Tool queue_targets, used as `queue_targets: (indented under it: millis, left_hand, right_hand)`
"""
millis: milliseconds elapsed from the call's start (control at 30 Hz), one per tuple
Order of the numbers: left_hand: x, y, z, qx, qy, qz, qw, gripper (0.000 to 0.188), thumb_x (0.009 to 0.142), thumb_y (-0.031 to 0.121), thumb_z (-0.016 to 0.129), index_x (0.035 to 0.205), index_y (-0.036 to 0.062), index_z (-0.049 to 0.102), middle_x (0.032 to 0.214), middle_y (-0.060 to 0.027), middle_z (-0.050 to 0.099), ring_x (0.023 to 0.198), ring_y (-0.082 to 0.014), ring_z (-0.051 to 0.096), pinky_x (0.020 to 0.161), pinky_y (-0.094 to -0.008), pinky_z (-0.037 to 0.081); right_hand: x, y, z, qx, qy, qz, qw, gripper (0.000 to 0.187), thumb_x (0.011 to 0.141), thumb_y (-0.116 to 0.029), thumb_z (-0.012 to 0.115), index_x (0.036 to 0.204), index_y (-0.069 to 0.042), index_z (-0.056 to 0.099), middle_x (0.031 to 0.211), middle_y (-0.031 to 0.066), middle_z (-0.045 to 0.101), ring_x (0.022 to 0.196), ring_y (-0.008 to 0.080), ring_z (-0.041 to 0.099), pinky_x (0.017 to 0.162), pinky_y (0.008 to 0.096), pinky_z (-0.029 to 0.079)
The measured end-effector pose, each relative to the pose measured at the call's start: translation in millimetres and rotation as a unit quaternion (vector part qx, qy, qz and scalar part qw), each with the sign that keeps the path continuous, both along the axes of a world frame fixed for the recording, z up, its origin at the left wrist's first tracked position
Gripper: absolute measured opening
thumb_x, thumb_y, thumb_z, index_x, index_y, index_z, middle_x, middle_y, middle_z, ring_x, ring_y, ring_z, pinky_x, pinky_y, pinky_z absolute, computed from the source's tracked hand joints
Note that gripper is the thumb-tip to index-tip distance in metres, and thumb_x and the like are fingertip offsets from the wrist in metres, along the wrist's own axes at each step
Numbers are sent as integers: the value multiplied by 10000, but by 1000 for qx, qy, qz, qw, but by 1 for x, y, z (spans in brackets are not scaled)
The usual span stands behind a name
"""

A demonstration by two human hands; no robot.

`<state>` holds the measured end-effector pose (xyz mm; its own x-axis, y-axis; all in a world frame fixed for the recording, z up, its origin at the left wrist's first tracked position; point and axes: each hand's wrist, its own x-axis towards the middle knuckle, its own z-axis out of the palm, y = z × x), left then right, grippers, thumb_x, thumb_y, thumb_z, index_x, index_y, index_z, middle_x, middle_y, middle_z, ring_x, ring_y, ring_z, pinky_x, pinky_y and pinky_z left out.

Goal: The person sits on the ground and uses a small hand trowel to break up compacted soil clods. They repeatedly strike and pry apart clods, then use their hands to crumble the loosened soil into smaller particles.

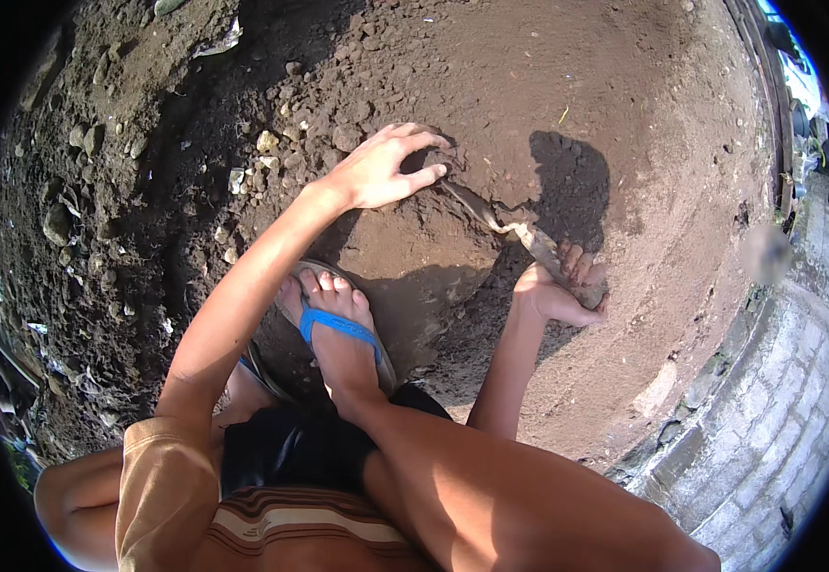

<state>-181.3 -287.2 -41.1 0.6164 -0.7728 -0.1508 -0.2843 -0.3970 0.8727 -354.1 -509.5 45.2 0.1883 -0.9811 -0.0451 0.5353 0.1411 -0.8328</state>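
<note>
My left hand (382,170) rests low over the loose soil, its thumb and fingers curved and apart beside a dark soil clump. Palm up, my right hand (567,291) closes round one end of a long, narrow, dirt-covered piece (527,238). This piece looks pale and twisted in the middle, and darker and flatter toward its far end, which reaches the ground close to my left thumb. I cannot make out its exact kind. Part of it is hidden in my right fingers.
My foot in a blue-strapped flip-flop (343,324) stands just below my left hand. Rough, stony soil (100,238) with scraps spreads to the left. A grey block wall (767,400) curves along the right. A smooth dirt surface (662,105) lies beyond my hands.
</note>
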Motion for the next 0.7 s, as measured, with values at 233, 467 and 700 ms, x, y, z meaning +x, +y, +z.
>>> queue_targets:
  millis: [233,467,700]
  left_hand:
    - [24,-2,-15,-18,-63,-43,997,563,908,386,786,1400,202,583,1374,-174,624,1293,-374,567,1156,-483,423]
    - [16,17,-25,-95,7,201,975,313,1005,294,647,1215,65,680,1056,-166,752,1011,-340,723,945,-393,548]
    - [5,15,-38,-91,-45,230,968,353,986,323,659,1235,73,676,1199,-160,684,1189,-356,630,1060,-434,477]
  right_hand:
    - [103,-8,-4,-47,-87,287,953,477,931,-537,338,631,-167,358,541,34,347,494,200,331,559,388,361]
    - [152,24,161,-149,44,227,961,428,902,-483,323,629,-168,423,516,5,346,460,175,334,530,354,366]
    - [91,39,41,-93,30,201,975,578,913,-658,412,656,-141,393,511,44,307,446,186,265,470,361,268]
